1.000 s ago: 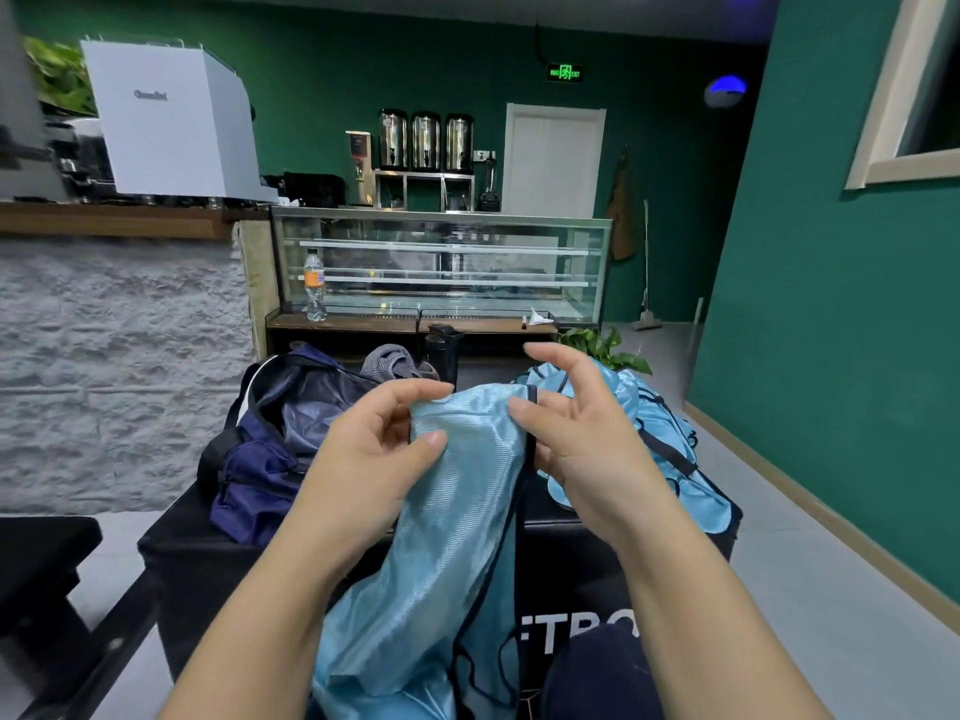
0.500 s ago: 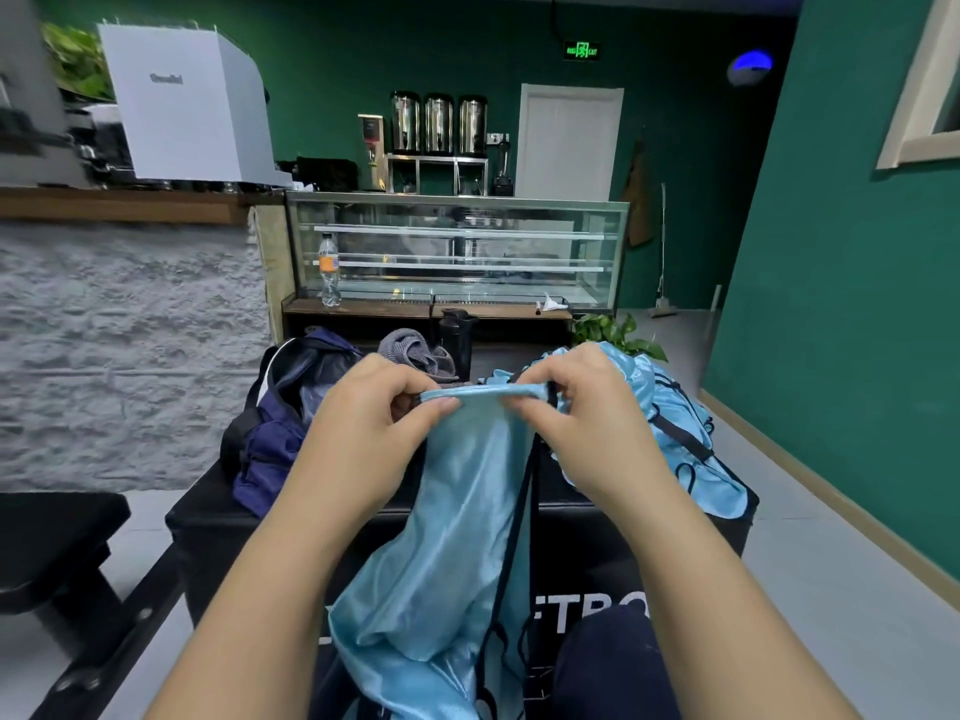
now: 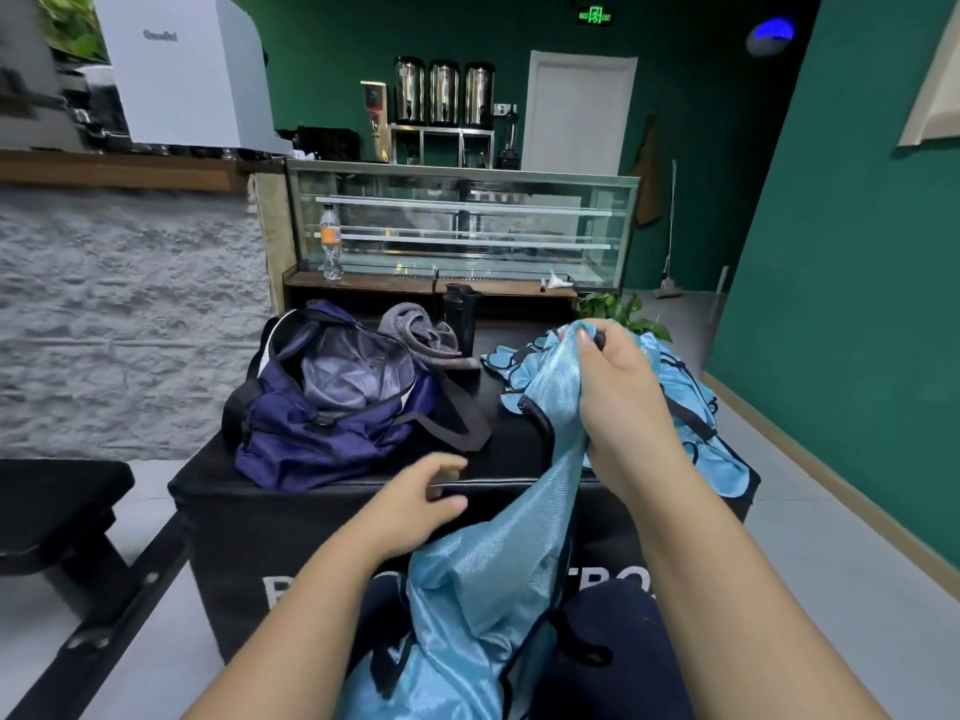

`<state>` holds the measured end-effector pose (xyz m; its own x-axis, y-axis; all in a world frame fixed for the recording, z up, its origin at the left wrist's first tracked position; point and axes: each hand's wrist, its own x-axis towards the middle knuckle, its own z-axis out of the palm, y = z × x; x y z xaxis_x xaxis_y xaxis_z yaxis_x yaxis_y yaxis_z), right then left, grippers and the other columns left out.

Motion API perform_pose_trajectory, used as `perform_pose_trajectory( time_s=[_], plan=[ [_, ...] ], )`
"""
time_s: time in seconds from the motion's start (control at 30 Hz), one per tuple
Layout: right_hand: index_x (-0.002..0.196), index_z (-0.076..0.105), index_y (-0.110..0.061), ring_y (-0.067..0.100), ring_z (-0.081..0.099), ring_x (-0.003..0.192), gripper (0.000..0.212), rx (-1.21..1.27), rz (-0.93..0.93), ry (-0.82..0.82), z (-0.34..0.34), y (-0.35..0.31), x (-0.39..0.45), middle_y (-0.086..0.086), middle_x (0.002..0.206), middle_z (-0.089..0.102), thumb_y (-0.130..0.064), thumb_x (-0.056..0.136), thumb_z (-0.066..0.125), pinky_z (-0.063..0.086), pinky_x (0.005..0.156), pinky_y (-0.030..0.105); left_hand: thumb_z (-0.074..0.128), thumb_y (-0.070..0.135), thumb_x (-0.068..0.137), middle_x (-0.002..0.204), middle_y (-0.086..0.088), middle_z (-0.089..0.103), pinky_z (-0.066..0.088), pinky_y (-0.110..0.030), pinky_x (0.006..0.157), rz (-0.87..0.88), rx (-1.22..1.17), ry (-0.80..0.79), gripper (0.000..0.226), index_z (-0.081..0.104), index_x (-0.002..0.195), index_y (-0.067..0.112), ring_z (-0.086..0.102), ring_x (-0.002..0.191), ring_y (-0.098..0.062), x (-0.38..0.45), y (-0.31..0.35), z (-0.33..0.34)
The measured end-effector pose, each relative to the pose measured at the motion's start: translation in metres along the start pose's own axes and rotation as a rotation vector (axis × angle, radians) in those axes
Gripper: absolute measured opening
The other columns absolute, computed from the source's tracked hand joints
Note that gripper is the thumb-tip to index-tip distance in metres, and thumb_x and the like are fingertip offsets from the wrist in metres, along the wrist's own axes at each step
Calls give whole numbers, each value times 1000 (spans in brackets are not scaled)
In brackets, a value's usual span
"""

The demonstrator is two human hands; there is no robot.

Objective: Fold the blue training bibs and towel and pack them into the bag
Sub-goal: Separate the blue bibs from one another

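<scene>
Head view: right hand [image 3: 618, 402] bunches the top of a blue bib [image 3: 519, 522], which hangs long and straight down to the lap. Left hand [image 3: 415, 504], loose and empty, sits just left of it, nearer the open bag [image 3: 332, 402].

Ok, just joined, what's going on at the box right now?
A person is sorting blue bibs on a black box. The right hand grips one bib by its top, the rest hanging to the lap. The left hand is free, low beside it. The navy bag sits open, with a grey towel and more bibs unpacked.
</scene>
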<state>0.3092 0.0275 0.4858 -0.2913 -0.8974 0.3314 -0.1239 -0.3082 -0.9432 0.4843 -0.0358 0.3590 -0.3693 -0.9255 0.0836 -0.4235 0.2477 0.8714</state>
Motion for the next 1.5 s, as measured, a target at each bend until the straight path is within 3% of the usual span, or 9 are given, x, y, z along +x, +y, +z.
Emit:
perform_pose_trajectory(
  time_s=[0.13,0.37,0.43,0.53,0.67,0.8,1.0,1.17,1.5],
  plan=[
    [72,54,-35,21,44,73,22,14,-1,-20,1,1,-1,5,80,48,-42,87,40,38,70,40,73,22,81,136,5,49,43,-29,104,-228,18,-290,70,38,137,43,51,124,-11,-2,-49,29],
    [89,56,-22,21,42,74,23,63,17,9,-3,5,0,5,82,47,-29,102,38,35,69,37,60,30,75,114,10,67,50,-41,96,-265,414,-491,47,57,113,57,63,93,-12,-12,-63,38],
    [89,56,-23,21,43,74,23,66,12,1,-3,4,-1,5,82,48,-29,101,39,36,69,38,62,28,81,133,23,40,40,-35,107,-187,400,-462,78,21,135,67,51,117,-12,-15,-61,39],
    [86,56,-25,21,44,75,22,63,11,-13,-1,3,-2,5,82,48,-33,99,40,37,70,38,61,23,86,130,24,36,24,-37,115,25,417,-426,51,49,123,54,30,131,-11,-11,-37,44],
    [72,57,-35,21,41,74,25,63,14,5,-5,0,-1,4,80,46,-38,93,42,36,71,39,52,-6,79,86,21,62,38,-26,106,103,190,-166,47,62,72,39,56,106,-1,-6,-14,41],
    [83,57,-23,20,42,72,21,11,40,28,-13,1,0,5,79,46,-36,94,44,37,70,38,50,-5,83,80,8,69,49,-27,73,103,7,29,39,65,77,30,60,73,-4,-10,11,26],
    [92,61,-21,4,54,74,26,-303,-39,-298,-8,0,-11,-12,79,58,-47,86,63,42,66,16,52,-2,83,86,28,68,43,-10,79,325,32,216,36,71,88,28,61,86,11,-16,58,7],
    [105,60,-22,9,59,86,35,-661,-16,-441,-2,19,-16,-8,95,63,-42,79,72,46,79,31,49,-9,76,85,29,64,41,-6,74,376,34,437,53,63,84,42,57,85,11,-25,95,-2],
    [84,58,-29,3,52,59,27,-294,-127,-75,-16,10,-11,-8,77,63,-6,91,48,38,51,13,69,16,79,78,6,61,39,-17,64,276,252,214,24,61,89,37,55,69,-7,-28,95,-10]
  ],
)
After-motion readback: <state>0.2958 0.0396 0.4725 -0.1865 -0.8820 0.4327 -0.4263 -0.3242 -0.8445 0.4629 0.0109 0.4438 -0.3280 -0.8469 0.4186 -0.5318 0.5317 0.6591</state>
